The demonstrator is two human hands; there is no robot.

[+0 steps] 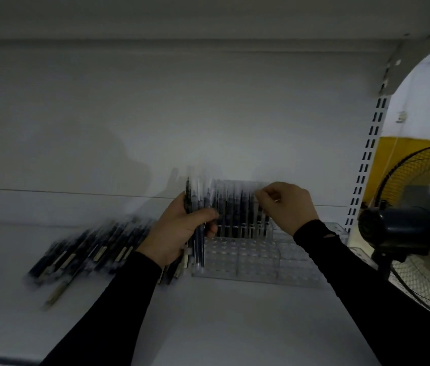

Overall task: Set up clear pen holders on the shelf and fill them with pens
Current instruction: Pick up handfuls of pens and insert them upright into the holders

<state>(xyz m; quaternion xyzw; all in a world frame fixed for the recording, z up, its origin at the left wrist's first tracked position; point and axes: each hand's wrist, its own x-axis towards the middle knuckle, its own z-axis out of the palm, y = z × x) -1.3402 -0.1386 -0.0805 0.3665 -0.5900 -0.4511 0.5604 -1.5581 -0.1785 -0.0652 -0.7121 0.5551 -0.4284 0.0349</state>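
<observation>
— Far left of the white shelf (pixel 235 313)?
— Loose pile of dark pens (pixel 87 253), lying flat and fanned out, badly blurred; one pale-barrelled pen (pixel 56 293) apart at the near edge of the pile.

— Then?
— Left hand (pixel 182 229), black sleeve, fingers and thumb curled round an upright bundle of pens (pixel 195 207), held just left of the clear pen holder (pixel 256 256) (blur hides the count).

— And the holder itself?
— Standing on the shelf against the back panel; back rows filled with upright pens (pixel 237 215), front rows of holes showing bare.

— Right side?
— Right hand (pixel 288 204) above the filled rows, fingertips pinched together at the top of a pen; cannot tell which one. Another clear holder (pixel 336 228) behind the wrist. Beyond the shelf upright, a fan (pixel 414 228) with a wire guard.
</observation>
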